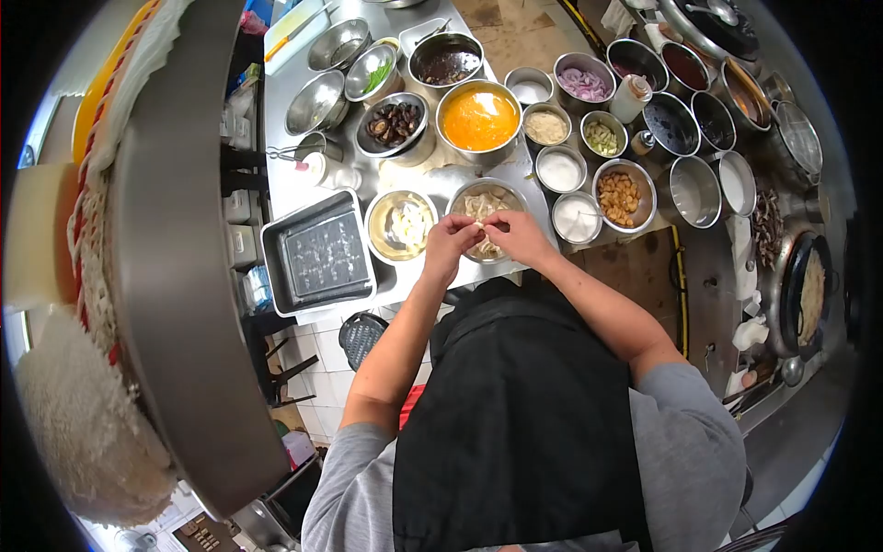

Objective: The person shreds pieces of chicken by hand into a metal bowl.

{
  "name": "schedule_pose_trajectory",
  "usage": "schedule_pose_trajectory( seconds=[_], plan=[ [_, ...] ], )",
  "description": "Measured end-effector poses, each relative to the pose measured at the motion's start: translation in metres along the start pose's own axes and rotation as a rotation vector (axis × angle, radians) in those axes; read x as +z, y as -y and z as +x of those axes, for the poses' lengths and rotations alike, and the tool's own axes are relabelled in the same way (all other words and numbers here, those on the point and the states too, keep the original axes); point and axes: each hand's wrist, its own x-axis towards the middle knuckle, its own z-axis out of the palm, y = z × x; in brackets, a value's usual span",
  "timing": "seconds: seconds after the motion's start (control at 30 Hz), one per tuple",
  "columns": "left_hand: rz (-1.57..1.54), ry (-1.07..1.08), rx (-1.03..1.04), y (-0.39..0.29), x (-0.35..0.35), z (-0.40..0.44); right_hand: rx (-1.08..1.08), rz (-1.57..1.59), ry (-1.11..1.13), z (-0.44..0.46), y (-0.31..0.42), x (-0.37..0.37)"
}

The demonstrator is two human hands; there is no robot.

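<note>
My left hand (449,244) and my right hand (521,238) meet over the near edge of a steel bowl (521,189) of pale, torn-looking pieces (485,200). The fingertips of both are closed in a pinch on a small pale piece (479,224), whose kind is too small to make out. Just left of my left hand stands another steel bowl (375,241) with white and yellowish pieces (410,224) in it. Farther left lies a deep rectangular metal tray (317,258) with a wet-looking bottom.
Beyond the bowls stand a pot of orange liquid (479,118), a bowl of dark mushrooms (393,125) and a pot of dark sauce (446,61). To the right are sliced purple onion (586,84), golden-brown chunks (619,197), a squeeze bottle (631,97) and a black pan (806,293).
</note>
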Motion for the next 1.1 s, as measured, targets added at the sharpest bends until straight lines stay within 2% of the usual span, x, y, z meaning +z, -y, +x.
schedule_pose_trajectory(
  seconds=[0.17, 0.27, 0.57, 0.87, 0.93, 1.1],
  plan=[
    [0.015, 0.013, -0.034, -0.002, 0.0, -0.003, -0.029, -0.034, 0.03, 0.001, -0.005, -0.004],
    [0.018, 0.007, -0.066, -0.004, 0.0, -0.003, 0.034, 0.065, 0.123, 0.002, -0.012, -0.007],
    [0.02, -0.007, -0.082, -0.001, -0.001, -0.001, -0.136, -0.119, 0.031, -0.001, -0.006, -0.005],
    [-0.017, 0.0, -0.063, -0.001, 0.008, 0.0, -0.117, -0.089, 0.003, -0.004, 0.001, -0.012],
    [-0.011, -0.006, -0.078, 0.0, 0.01, -0.002, 0.007, -0.047, 0.054, -0.006, 0.007, -0.016],
    [-0.009, -0.016, -0.074, 0.001, 0.008, -0.004, -0.027, -0.042, 0.071, -0.005, 0.002, -0.013]
  ],
)
